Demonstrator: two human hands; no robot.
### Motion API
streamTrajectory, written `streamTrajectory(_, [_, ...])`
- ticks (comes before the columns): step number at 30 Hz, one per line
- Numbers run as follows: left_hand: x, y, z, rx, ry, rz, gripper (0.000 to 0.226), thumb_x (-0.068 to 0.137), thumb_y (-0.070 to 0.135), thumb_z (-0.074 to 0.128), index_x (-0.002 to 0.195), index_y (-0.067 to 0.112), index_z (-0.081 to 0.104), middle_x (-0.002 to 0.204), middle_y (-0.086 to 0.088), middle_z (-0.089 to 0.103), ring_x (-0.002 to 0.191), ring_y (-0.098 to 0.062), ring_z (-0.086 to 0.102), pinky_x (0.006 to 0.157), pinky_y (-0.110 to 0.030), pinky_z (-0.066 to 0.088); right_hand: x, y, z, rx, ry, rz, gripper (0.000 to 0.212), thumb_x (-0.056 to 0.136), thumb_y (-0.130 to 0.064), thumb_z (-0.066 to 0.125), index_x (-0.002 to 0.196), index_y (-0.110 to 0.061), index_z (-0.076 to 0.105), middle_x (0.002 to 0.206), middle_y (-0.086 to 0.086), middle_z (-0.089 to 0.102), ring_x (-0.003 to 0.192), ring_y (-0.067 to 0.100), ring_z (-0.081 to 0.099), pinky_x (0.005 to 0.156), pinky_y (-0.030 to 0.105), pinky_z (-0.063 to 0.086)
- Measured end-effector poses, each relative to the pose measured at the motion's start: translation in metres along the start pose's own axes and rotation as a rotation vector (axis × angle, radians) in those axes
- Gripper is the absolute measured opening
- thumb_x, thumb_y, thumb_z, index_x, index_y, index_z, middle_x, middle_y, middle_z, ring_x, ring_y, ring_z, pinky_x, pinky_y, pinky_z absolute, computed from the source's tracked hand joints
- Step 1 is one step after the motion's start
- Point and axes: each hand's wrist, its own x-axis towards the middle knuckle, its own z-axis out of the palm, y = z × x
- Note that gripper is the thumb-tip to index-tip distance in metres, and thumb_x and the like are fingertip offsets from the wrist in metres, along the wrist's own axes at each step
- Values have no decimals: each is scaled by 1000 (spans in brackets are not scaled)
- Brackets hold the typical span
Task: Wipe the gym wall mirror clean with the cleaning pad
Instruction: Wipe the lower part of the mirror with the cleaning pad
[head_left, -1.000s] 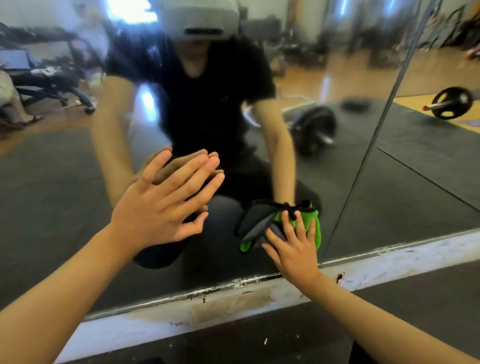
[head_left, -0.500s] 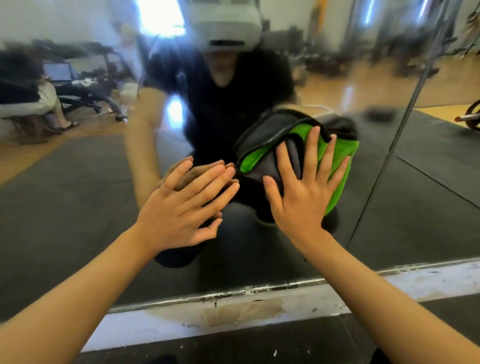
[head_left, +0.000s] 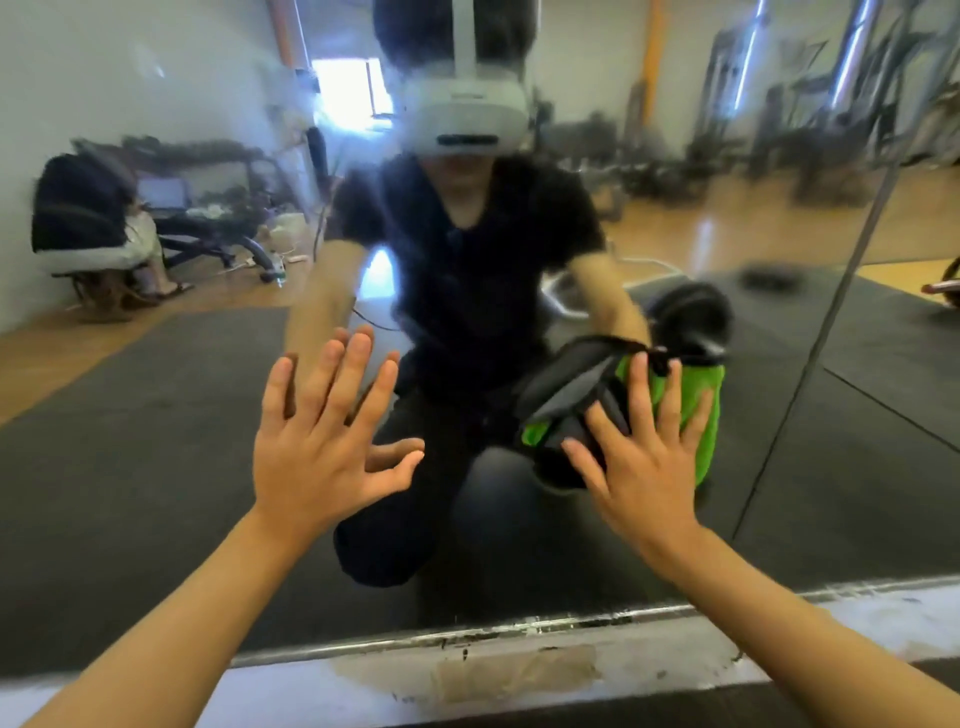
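I'm pressing the pad flat on the mirror under my right hand, fingers straight; left hand released, bracing beside it.

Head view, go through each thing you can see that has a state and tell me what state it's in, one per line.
Left hand: open, fingers spread, flat toward the mirror.
Right hand: open, straight fingers pressing the cleaning pad against the glass.
Cleaning pad: green and dark grey, bunched, held flat on the mirror.
Mirror: upright, blurry reflection; streaks cannot be told.
Ledge below the mirror: white paint chipped and stained.
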Motion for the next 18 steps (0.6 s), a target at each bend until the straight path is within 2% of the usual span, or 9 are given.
streamTrajectory(2, [1, 0, -1, -25, 20, 9, 93, 95, 69, 54, 165, 11, 33, 176, -13, 15, 163, -30, 14, 131, -55, 13, 87, -22, -26, -41, 112, -39, 54, 107, -58, 38, 155, -33, 42, 171, 11, 13, 158, 43, 10, 121, 70, 10])
streamTrajectory(5, [-1, -1, -1, -51, 12, 13, 96, 96, 69, 54, 166, 9, 29, 176, -13, 14, 163, -30, 14, 131, -55, 13, 159, -58, -44, -88, 213, 3, 56, 109, -56, 37, 161, -35, 34, 170, 14, 23, 156, 43, 17, 124, 65, 10])
streamTrajectory(7, [-2, 0, 0, -69, 37, 5, 100, 96, 69, 55, 166, 4, 26, 176, -14, 15, 162, -29, 17, 131, -55, 14, 134, -59, -31, -92, 201, -59, 56, 110, -52, 38, 162, -37, 29, 171, 9, 18, 158, 36, 14, 126, 61, 10])
streamTrajectory(11, [-2, 0, 0, -54, 24, -15, 103, 96, 69, 55, 165, 0, 24, 174, -15, 18, 162, -28, 16, 131, -53, 15, 1, 3, 7, -269, 5, -393, 72, 102, -50, 53, 164, -42, 18, 174, -3, 6, 161, 24, 9, 127, 52, 7])
streamTrajectory(13, [-1, 0, -3, -60, 8, -17, 103, 96, 70, 54, 166, 1, 23, 172, -15, 21, 163, -27, 13, 132, -52, 14, -8, 29, 2, -281, -27, -442, 66, 100, -52, 52, 161, -42, 27, 174, -5, 6, 161, 22, 9, 127, 50, 7])
streamTrajectory(15, [-2, 0, -2, -61, -4, -10, 102, 96, 70, 53, 166, 1, 23, 171, -15, 22, 163, -27, 13, 131, -52, 15, 33, 24, -16, -205, 5, -358, 48, 106, -55, 44, 150, -37, 43, 174, -4, 3, 161, 24, 5, 126, 52, 6])
streamTrajectory(18, [-2, 0, -2, -60, -6, -18, 101, 96, 69, 54, 165, 1, 25, 172, -14, 23, 163, -27, 15, 131, -52, 15, 140, -30, -42, -120, 164, -163, 55, 109, -55, 38, 158, -32, 38, 171, 8, 12, 159, 32, 8, 125, 60, 9])
